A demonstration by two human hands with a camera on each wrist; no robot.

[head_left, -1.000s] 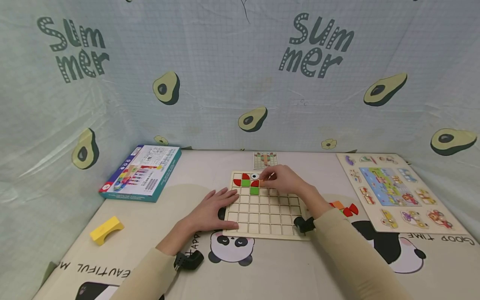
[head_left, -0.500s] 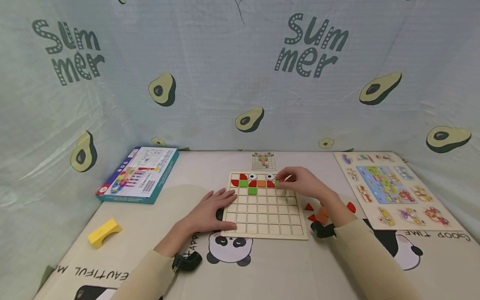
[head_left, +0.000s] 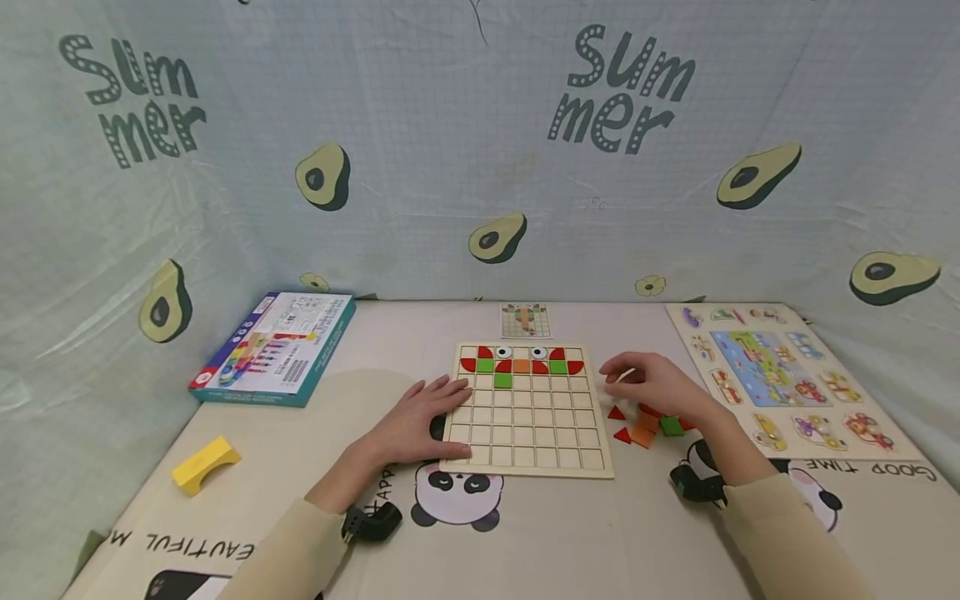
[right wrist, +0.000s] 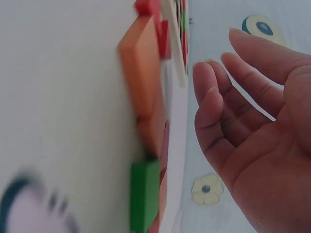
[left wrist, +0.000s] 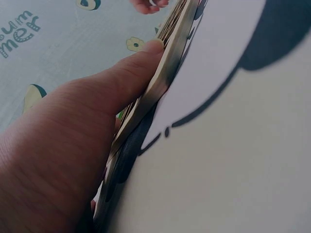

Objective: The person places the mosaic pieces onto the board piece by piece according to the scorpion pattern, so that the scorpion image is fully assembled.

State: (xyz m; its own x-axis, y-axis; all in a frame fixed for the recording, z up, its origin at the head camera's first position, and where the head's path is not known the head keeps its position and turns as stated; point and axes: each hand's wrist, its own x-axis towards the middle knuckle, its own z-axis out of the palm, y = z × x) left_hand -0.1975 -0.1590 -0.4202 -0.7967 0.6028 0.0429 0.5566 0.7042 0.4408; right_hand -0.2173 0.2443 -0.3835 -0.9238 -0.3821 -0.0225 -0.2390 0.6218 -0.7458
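A wooden grid board point(head_left: 536, 417) lies flat, its top rows bearing red quarter-circle pieces, two white eye tiles point(head_left: 538, 353), an orange square point(head_left: 521, 367) and green squares point(head_left: 502, 381). My left hand point(head_left: 420, 421) rests along the board's left edge, fingers spread over the rim; its thumb presses the edge in the left wrist view. Beyond the board's right edge, my right hand point(head_left: 656, 385) hovers with loosely bent fingers and holds nothing. Just below it lie loose pieces: red triangles point(head_left: 616, 412), orange blocks point(head_left: 643, 432) and a green block point(right wrist: 145, 194).
Behind the board lies a small pattern card point(head_left: 525, 321). At the right is a wooden picture puzzle point(head_left: 795, 383). A flat box point(head_left: 277, 350) and a yellow arch block point(head_left: 206, 465) lie at the left. Patterned sheeting walls the back and sides.
An orange square, a second eye tile, a green square and red quarter-circles now fill the board's upper right. My right hand has moved off the board to the right; the left stays put.
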